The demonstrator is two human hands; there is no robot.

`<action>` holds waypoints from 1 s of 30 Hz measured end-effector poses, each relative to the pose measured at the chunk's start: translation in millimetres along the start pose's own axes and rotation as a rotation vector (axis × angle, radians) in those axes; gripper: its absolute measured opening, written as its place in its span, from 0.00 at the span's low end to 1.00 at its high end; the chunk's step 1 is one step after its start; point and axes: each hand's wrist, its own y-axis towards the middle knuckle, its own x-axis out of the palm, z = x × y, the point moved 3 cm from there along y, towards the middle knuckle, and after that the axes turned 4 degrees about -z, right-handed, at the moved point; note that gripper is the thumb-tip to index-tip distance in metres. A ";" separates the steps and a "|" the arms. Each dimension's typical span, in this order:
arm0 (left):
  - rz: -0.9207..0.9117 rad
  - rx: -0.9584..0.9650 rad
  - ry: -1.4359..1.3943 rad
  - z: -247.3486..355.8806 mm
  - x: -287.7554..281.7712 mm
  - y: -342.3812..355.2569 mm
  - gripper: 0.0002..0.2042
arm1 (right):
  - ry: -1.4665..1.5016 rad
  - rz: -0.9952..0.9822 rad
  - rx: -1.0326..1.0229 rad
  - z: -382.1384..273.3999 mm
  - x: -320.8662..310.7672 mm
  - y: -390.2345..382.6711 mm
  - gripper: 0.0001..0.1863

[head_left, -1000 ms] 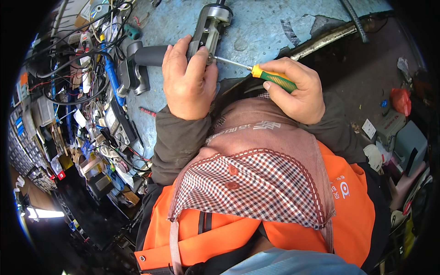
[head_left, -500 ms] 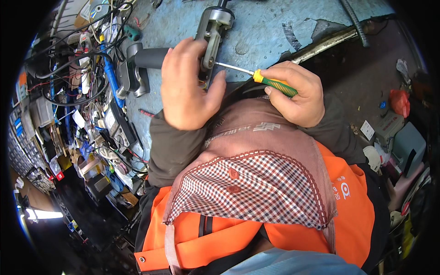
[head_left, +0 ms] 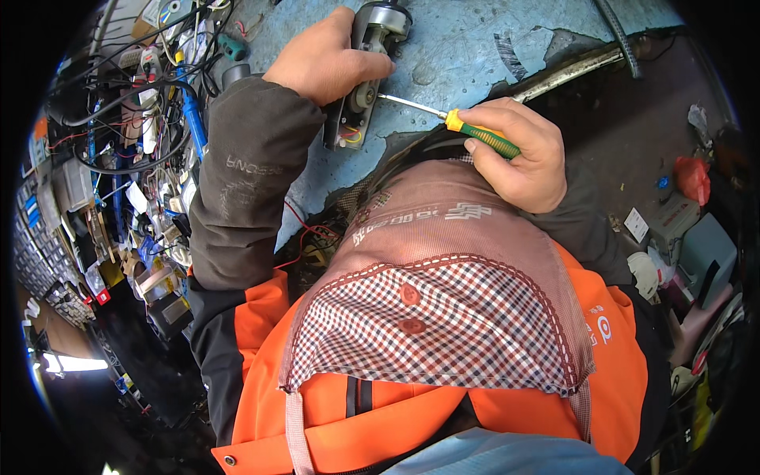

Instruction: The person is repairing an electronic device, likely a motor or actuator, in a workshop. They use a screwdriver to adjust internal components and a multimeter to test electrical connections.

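Observation:
My right hand (head_left: 518, 154) grips a screwdriver (head_left: 491, 141) with a green and yellow handle. Its thin metal shaft points left, and the tip is at the side of a round pivot on an opened grey mechanical unit (head_left: 366, 99). That unit has a silver cylindrical end at the far side and coloured wires showing at its near end. My left hand (head_left: 324, 59) is closed round the unit from the left, thumb lying across its top; most of the fingertips are hidden.
The unit rests on a worn blue bench top (head_left: 451, 47) with a broken front edge. Tangled cables, a blue tube-shaped tool (head_left: 192, 119) and loose parts crowd the left. A thin red wire (head_left: 305, 229) hangs near my apron. A red bag (head_left: 693, 180) lies at the right.
My left hand has moved up and away from me along the unit, and its near end with the wires now shows. My right hand and the screwdriver have shifted slightly right.

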 end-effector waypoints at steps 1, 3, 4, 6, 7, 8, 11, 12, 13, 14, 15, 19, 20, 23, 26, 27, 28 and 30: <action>0.013 0.002 0.005 -2.0 0.9 -1.6 0.27 | 0.001 -0.010 0.005 0.2 1.7 0.1 0.19; 0.040 0.005 0.016 -4.6 2.5 -4.8 0.27 | 0.003 -0.031 0.016 0.7 5.6 -0.5 0.19; 0.040 0.002 0.017 -4.1 3.0 -5.1 0.27 | -0.011 -0.025 0.001 0.1 6.3 -0.2 0.19; 0.040 -0.005 0.017 -0.4 4.1 -4.9 0.27 | -0.039 -0.015 -0.030 -1.1 6.8 0.3 0.20; 0.040 -0.008 0.019 1.3 4.3 -5.3 0.27 | -0.111 -0.023 -0.078 -3.7 6.2 0.7 0.20; 0.039 -0.011 0.021 3.1 4.6 -5.9 0.27 | -0.183 -0.030 -0.127 -7.0 4.5 1.6 0.20; 0.075 -0.015 0.001 5.6 5.7 -11.9 0.27 | -0.378 -0.071 -0.229 -20.0 2.6 0.4 0.20; 0.091 -0.014 -0.012 6.2 6.8 -14.2 0.27 | -0.442 -0.088 -0.253 -22.9 3.1 -1.8 0.20; 0.098 -0.025 -0.004 7.7 7.1 -16.6 0.27 | -0.343 -0.087 -0.199 -21.5 3.7 -2.6 0.20; 0.105 -0.035 0.004 9.9 6.8 -19.3 0.27 | -0.244 -0.087 -0.146 -20.1 5.0 -3.1 0.20; 0.110 -0.046 0.012 11.6 6.9 -21.5 0.27 | -0.145 -0.086 -0.091 -18.3 5.8 -4.3 0.20; 0.145 -0.029 0.054 15.8 9.7 -28.9 0.28 | 0.229 -0.069 0.256 -6.8 10.3 -18.8 0.18; 0.152 -0.030 0.062 18.8 9.1 -30.5 0.28 | 0.407 -0.060 0.399 -6.5 12.1 -21.2 0.18; 0.169 -0.013 0.071 24.5 8.7 -36.1 0.28 | 0.877 -0.041 0.773 -9.6 11.6 -23.7 0.19; 0.173 -0.001 0.068 26.1 9.7 -37.3 0.28 | 1.097 -0.013 0.948 -11.8 9.3 -24.4 0.19; 0.171 0.002 0.061 26.1 9.8 -36.9 0.28 | 1.080 0.010 0.957 -16.1 11.1 -23.4 0.19; 0.168 -0.005 0.071 27.1 9.0 -36.5 0.28 | 1.063 0.032 0.967 -18.0 11.9 -22.8 0.19; 0.160 -0.020 0.091 29.9 6.5 -36.1 0.28 | 1.056 -0.013 0.909 -11.9 10.4 -23.3 0.18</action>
